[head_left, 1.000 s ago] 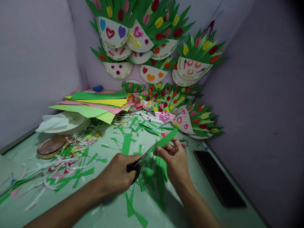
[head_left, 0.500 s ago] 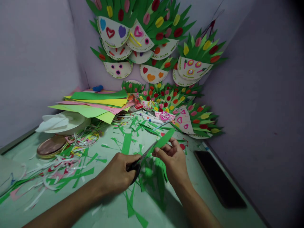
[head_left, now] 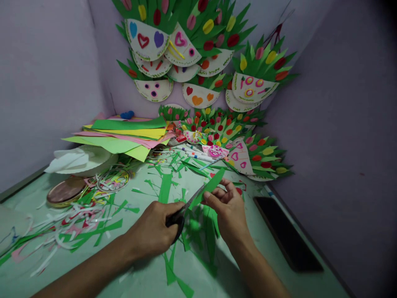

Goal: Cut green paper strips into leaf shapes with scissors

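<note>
My left hand (head_left: 153, 229) is closed round the black handles of a pair of scissors (head_left: 182, 211), whose blades point up and to the right. My right hand (head_left: 228, 209) pinches a narrow, leaf-shaped strip of green paper (head_left: 212, 186), which lies between the blades. More green cut paper (head_left: 203, 231) hangs or lies under both hands on the pale green table (head_left: 145, 281).
Green, pink and white paper scraps (head_left: 77, 225) litter the table on the left. A stack of coloured sheets (head_left: 124, 134), a round tin lid (head_left: 63, 191) and pens (head_left: 197, 156) lie behind. Paper-plate flower crafts (head_left: 198, 62) cover the back corner. A dark phone (head_left: 287, 238) lies at the right.
The green strip has shifted slightly left and deeper along the scissor blades. Both hands stay almost in place.
</note>
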`<control>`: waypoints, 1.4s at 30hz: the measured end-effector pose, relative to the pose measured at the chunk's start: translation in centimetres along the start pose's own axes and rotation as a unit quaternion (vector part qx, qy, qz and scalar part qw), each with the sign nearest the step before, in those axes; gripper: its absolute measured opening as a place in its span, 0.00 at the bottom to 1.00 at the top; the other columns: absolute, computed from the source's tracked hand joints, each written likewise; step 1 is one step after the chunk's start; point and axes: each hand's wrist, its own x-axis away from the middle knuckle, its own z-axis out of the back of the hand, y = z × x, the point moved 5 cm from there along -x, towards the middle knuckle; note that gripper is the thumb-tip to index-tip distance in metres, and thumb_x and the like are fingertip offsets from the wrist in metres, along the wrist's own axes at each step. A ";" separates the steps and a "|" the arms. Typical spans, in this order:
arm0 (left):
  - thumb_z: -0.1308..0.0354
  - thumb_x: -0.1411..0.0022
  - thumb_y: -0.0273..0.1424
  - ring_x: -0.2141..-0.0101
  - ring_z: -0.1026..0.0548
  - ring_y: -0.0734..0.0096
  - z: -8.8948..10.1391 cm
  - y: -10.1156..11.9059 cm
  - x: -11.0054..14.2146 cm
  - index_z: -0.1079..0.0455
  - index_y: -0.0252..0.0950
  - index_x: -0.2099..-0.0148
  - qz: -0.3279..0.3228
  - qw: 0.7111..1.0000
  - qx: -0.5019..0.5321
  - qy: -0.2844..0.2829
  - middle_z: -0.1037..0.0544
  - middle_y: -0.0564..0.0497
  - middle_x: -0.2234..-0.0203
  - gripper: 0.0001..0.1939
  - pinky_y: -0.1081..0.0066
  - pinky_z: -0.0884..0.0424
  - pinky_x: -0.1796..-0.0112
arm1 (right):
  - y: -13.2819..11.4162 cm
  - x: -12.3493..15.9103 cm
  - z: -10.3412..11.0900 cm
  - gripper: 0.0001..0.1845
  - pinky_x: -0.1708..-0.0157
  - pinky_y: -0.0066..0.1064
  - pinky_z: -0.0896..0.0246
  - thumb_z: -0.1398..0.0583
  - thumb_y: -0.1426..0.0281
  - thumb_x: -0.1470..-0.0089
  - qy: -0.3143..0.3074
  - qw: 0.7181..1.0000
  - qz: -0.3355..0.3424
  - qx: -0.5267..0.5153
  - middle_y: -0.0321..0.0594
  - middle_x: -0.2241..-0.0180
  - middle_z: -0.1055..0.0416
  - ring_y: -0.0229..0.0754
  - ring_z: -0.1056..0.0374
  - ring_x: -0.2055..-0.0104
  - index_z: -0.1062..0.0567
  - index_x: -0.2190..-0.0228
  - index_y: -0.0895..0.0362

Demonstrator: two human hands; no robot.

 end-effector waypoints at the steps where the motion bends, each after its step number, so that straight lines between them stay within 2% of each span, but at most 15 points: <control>1: 0.52 0.47 0.24 0.78 0.42 0.79 0.0 0.0 0.0 0.32 0.32 0.70 0.000 1.000 -0.004 0.000 0.37 0.57 0.80 0.08 0.78 0.48 0.77 | 0.0 0.0 0.0 0.24 0.75 0.27 0.36 0.33 0.72 0.65 0.002 1.000 -0.001 -0.001 0.26 0.82 0.31 0.33 0.35 0.79 0.37 0.65 0.54; 11: 0.54 0.46 0.23 0.77 0.41 0.79 0.1 -0.1 0.0 0.32 0.31 0.69 -0.005 1.000 -0.005 -0.002 0.34 0.56 0.78 0.09 0.78 0.48 0.77 | 0.3 0.0 0.0 0.24 0.76 0.26 0.36 0.33 0.72 0.65 -0.002 1.000 -0.008 -0.007 0.24 0.83 0.33 0.33 0.36 0.80 0.37 0.66 0.54; 18: 0.52 0.45 0.25 0.78 0.43 0.79 0.0 -0.5 0.0 0.31 0.32 0.66 -0.005 1.000 -0.017 0.006 0.35 0.57 0.79 0.09 0.77 0.48 0.77 | 0.5 0.3 -0.4 0.24 0.74 0.27 0.37 0.33 0.71 0.65 -0.023 1.000 -0.012 0.001 0.28 0.81 0.31 0.35 0.34 0.79 0.37 0.65 0.54; 27: 0.52 0.46 0.25 0.77 0.38 0.78 0.3 0.2 0.0 0.30 0.32 0.69 -0.011 1.000 0.003 0.012 0.32 0.55 0.78 0.09 0.78 0.45 0.76 | 0.6 0.2 -0.4 0.24 0.75 0.26 0.37 0.33 0.72 0.64 -0.016 1.000 -0.009 0.000 0.27 0.81 0.31 0.33 0.35 0.79 0.37 0.65 0.54; 33: 0.53 0.48 0.24 0.77 0.39 0.78 0.5 0.3 0.0 0.30 0.30 0.70 -0.007 1.000 0.027 0.013 0.34 0.55 0.80 0.09 0.79 0.44 0.77 | 0.6 0.1 -0.2 0.24 0.74 0.27 0.36 0.33 0.72 0.65 -0.011 1.000 -0.018 0.003 0.26 0.81 0.33 0.33 0.35 0.79 0.37 0.66 0.55; 37: 0.52 0.49 0.23 0.77 0.39 0.78 0.5 0.2 0.0 0.31 0.30 0.72 0.000 0.999 0.047 0.017 0.33 0.55 0.79 0.09 0.80 0.45 0.78 | 0.0 -0.2 0.4 0.23 0.74 0.28 0.34 0.33 0.71 0.64 0.014 1.000 -0.004 -0.012 0.28 0.78 0.31 0.34 0.33 0.76 0.36 0.65 0.54; 42: 0.52 0.50 0.23 0.76 0.38 0.78 0.5 0.2 0.1 0.31 0.30 0.72 -0.002 0.999 0.023 0.026 0.31 0.55 0.79 0.09 0.81 0.43 0.76 | -0.3 -0.2 0.6 0.23 0.75 0.26 0.35 0.33 0.72 0.64 0.022 1.000 0.008 -0.015 0.26 0.81 0.32 0.32 0.35 0.78 0.37 0.65 0.54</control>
